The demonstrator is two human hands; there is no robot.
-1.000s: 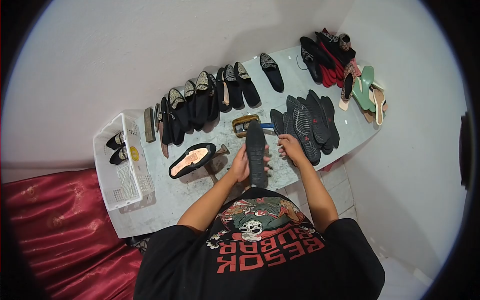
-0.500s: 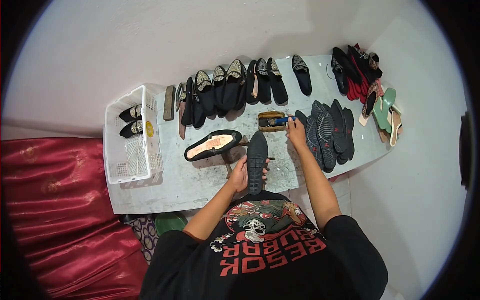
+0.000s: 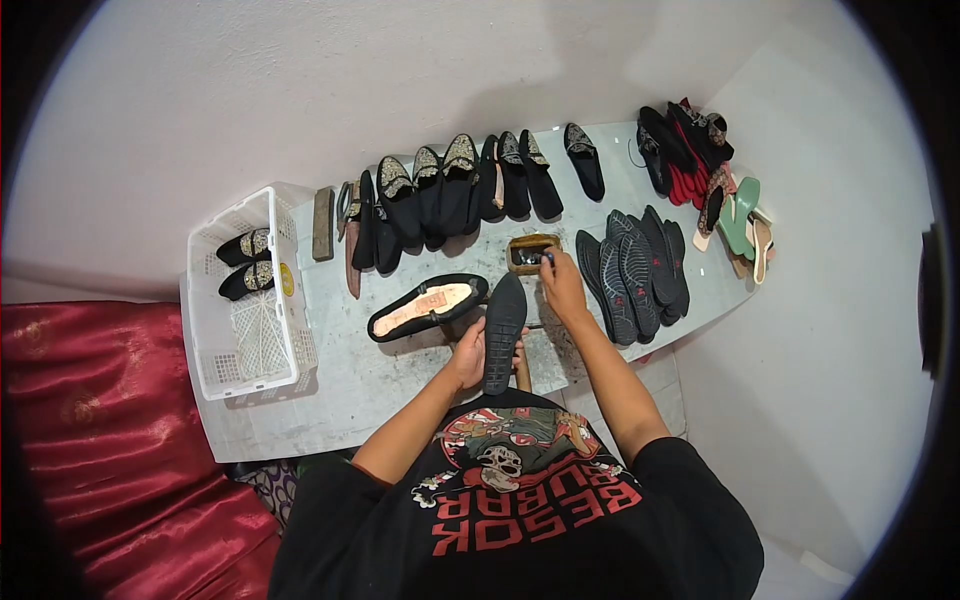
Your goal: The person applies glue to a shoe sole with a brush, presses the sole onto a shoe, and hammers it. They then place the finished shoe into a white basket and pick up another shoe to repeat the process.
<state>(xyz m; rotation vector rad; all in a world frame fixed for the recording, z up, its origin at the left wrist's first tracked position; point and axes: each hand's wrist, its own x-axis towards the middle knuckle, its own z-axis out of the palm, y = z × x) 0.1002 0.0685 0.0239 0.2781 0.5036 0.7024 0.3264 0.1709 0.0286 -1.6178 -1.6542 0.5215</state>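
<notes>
My left hand (image 3: 470, 352) is wrapped round a black shoe sole (image 3: 505, 335), held upright with its toe end pointing away from me. At the edge of a small yellow-brown container (image 3: 520, 262) with dark contents, my right hand (image 3: 563, 284) grips the blue-handled brush (image 3: 548, 258); most of the brush is hidden by the fingers. Left of the held sole lies a black shoe (image 3: 428, 307), its pale, glue-coloured underside facing up. To the right of my right hand, several black soles (image 3: 636, 280) overlap in a pile.
Several black shoes with patterned uppers (image 3: 458, 165) line the back of the grey table (image 3: 330, 400). A white basket (image 3: 300, 330) with two shoes stands left, beside a wooden block (image 3: 323, 225) and scissors. Red and black shoe parts (image 3: 690, 150) and green soles (image 3: 738, 218) lie at right.
My right hand has moved a little left, closer over the container, and the brush has tipped more upright. The whole view has shifted slightly. My left hand still holds the sole.
</notes>
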